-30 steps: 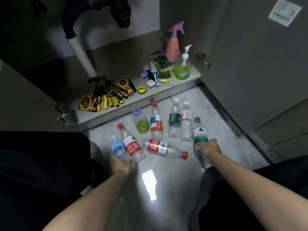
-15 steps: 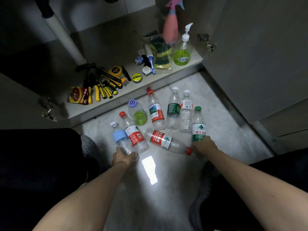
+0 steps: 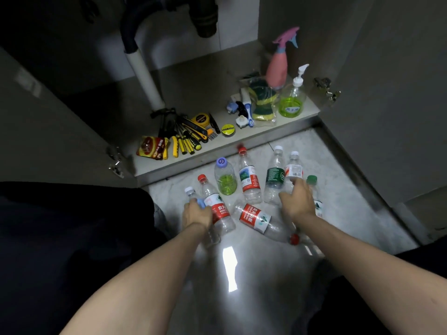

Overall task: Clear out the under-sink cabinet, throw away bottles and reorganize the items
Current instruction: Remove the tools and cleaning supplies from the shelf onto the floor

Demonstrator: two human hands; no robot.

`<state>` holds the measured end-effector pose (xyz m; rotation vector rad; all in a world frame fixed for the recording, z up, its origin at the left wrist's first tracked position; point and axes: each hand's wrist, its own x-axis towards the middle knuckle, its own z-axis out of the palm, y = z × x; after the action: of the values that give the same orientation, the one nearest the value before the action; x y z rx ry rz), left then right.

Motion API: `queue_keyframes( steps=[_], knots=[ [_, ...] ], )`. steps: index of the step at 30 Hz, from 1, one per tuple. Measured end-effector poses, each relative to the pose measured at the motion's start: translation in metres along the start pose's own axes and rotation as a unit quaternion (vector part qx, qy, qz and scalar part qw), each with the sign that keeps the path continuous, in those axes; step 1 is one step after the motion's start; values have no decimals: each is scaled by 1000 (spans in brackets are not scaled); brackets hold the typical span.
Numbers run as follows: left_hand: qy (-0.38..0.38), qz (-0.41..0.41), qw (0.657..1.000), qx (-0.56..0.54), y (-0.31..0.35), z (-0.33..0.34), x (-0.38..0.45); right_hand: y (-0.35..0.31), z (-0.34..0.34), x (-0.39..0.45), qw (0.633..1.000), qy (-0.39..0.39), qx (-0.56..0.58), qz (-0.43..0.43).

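left hand: lower-left of the bottle cluster, fingers curled round the blue-label bottle and touching the red-cap bottle just beside it; whether it grips one or both is hard to tell.
cabinet shelf: centre frame, holds the tool pile, a yellow tape roll, sponges in a bag, a pink spray bottle and a green soap pump bottle.
floor bottles: middle of frame on the floor; upright are the green-liquid bottle, red-label bottle, dark-green-label bottle and white-cap bottle; one fallen bottle lies on its side between the hands.
right hand: right of centre, fingers spread and reaching onto the white-cap bottle, thumb near the dark-green-label one; a closed grip is not visible.
green-cap bottle: just behind the right hand, mostly covered.
step: likely gathering empties to throw away.
how to do it well: grip near the necks, take neighbours together, squeeze lightly since thin plastic slips, and pick up the fallen one last.
hidden: right fingertips blurred, left palm side unseen, upper left of the cabinet dark, no bin in frame.
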<state>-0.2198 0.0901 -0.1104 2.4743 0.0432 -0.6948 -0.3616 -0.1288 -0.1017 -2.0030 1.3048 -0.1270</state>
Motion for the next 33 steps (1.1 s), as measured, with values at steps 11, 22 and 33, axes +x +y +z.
queue_keyframes(
  steps=[11, 22, 33],
  knots=[
    [66, 83, 992, 64, 105, -128, 78, -219, -15, 56, 958, -163, -9, -238],
    [47, 35, 979, 196, 84, -171, 192, -256, 52, 117, 892, -191, -292, -288],
    [100, 8, 992, 76, 49, -141, 256, -271, 134, 159, 925, -139, -266, -232]
  ],
)
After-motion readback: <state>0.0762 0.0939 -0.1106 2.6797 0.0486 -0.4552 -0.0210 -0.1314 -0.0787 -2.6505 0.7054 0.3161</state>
